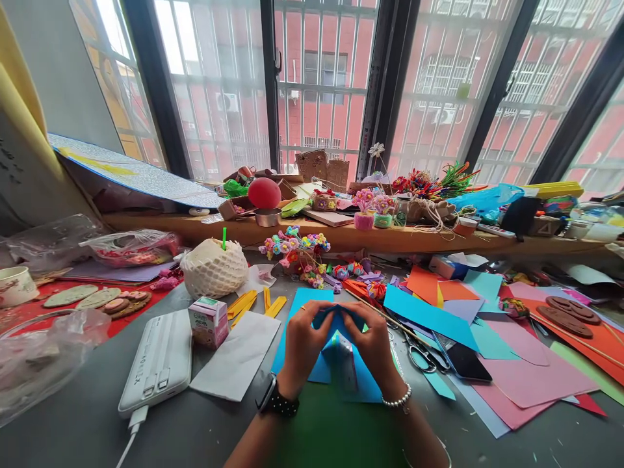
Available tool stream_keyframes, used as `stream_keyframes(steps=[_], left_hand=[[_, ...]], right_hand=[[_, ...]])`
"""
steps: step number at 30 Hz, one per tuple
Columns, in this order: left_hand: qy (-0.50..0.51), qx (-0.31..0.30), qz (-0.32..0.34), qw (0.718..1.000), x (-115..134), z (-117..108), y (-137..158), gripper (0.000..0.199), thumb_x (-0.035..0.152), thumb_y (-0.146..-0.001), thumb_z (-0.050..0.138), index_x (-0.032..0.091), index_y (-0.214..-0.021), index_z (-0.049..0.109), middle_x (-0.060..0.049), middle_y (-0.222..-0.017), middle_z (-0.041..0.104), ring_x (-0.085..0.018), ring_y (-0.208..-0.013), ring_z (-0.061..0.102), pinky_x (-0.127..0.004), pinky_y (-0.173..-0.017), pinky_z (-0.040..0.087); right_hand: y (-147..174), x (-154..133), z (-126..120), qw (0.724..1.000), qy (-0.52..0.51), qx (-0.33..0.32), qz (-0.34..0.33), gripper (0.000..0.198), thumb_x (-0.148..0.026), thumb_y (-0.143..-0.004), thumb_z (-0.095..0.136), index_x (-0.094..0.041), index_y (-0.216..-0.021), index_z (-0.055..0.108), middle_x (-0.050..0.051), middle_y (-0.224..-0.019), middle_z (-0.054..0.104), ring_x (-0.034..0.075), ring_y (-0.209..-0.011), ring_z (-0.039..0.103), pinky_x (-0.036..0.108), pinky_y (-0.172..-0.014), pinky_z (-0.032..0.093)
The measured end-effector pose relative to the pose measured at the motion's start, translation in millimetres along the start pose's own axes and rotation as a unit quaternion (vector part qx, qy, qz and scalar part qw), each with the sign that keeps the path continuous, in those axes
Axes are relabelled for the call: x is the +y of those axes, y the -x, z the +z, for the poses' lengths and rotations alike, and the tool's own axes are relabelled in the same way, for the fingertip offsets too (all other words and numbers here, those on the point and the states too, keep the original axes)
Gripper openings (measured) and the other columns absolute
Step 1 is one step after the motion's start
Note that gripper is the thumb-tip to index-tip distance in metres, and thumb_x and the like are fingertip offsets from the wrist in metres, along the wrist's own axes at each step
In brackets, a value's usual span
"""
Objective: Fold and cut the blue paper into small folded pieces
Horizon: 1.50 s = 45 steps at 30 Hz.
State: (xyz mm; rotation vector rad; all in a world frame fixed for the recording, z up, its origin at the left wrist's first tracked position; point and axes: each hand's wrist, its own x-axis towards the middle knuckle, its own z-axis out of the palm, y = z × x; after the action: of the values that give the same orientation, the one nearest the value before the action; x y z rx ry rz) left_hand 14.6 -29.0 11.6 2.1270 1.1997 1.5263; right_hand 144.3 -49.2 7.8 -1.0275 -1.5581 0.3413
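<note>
Both my hands meet over the middle of the table, pinching a folded piece of blue paper (335,317) between thumbs and fingers. My left hand (308,335), with a watch at the wrist, grips its left side. My right hand (369,335), with a beaded bracelet, grips its right side. Part of the paper is hidden behind the fingers. Under the hands lie flat sheets of blue paper (368,374). Just right of my right hand are black-handled scissors (422,356), a thin stick (375,309) and a blue paper strip (429,317).
To the left lie a white power bank (158,361) with a cable, a small drink carton (208,322), white paper (238,354) and folded yellow strips (242,305). Behind stands a netted coconut (214,268). On the right are a phone (465,361) and pink paper sheets (536,383).
</note>
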Motion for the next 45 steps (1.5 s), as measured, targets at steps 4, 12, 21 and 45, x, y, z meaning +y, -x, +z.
stream_keyframes(steps=[4, 12, 21, 45], left_hand=[[-0.048, 0.007, 0.041, 0.998, 1.2, 1.5, 2.2, 0.009, 0.020, -0.076, 0.053, 0.019, -0.079, 0.062, -0.001, -0.075, 0.064, -0.015, -0.071, 0.059, -0.025, -0.066, 0.046], [-0.088, 0.020, 0.097, 0.991, 8.7, 1.8, 5.4, 0.012, 0.021, -0.080, 0.049, 0.018, -0.082, 0.060, -0.003, -0.076, 0.064, -0.015, -0.071, 0.058, -0.025, -0.065, 0.045], [-0.065, 0.036, 0.103, 0.992, 10.8, 1.2, 5.6, 0.010, 0.020, -0.079, 0.050, 0.018, -0.079, 0.060, -0.002, -0.074, 0.062, -0.014, -0.070, 0.058, -0.023, -0.063, 0.044], [-0.069, 0.025, 0.068, 0.995, 17.3, -3.6, 5.1, 0.011, 0.022, -0.078, 0.051, 0.019, -0.078, 0.061, -0.001, -0.073, 0.066, -0.014, -0.067, 0.061, -0.023, -0.061, 0.046]], right_hand=[[1.9, -4.1, -0.2, 1.000, 0.013, 0.019, 0.000, 0.017, -0.019, -0.078, 0.050, -0.021, -0.088, 0.064, 0.003, -0.085, 0.064, 0.017, -0.081, 0.058, 0.028, -0.072, 0.045], [2.7, -13.6, -0.4, 0.998, 0.027, 0.058, 0.002, 0.013, -0.023, -0.079, 0.050, -0.018, -0.077, 0.062, 0.002, -0.076, 0.063, 0.016, -0.073, 0.057, 0.026, -0.068, 0.044], [2.7, -16.6, 0.3, 0.997, -0.005, 0.065, 0.042, 0.015, -0.027, -0.079, 0.051, -0.018, -0.075, 0.062, 0.001, -0.074, 0.063, 0.015, -0.071, 0.057, 0.025, -0.066, 0.043], [3.4, -17.5, -2.9, 0.998, 0.012, 0.061, 0.030, 0.014, -0.028, -0.078, 0.051, -0.019, -0.077, 0.062, 0.003, -0.076, 0.064, 0.018, -0.073, 0.059, 0.029, -0.068, 0.045]])
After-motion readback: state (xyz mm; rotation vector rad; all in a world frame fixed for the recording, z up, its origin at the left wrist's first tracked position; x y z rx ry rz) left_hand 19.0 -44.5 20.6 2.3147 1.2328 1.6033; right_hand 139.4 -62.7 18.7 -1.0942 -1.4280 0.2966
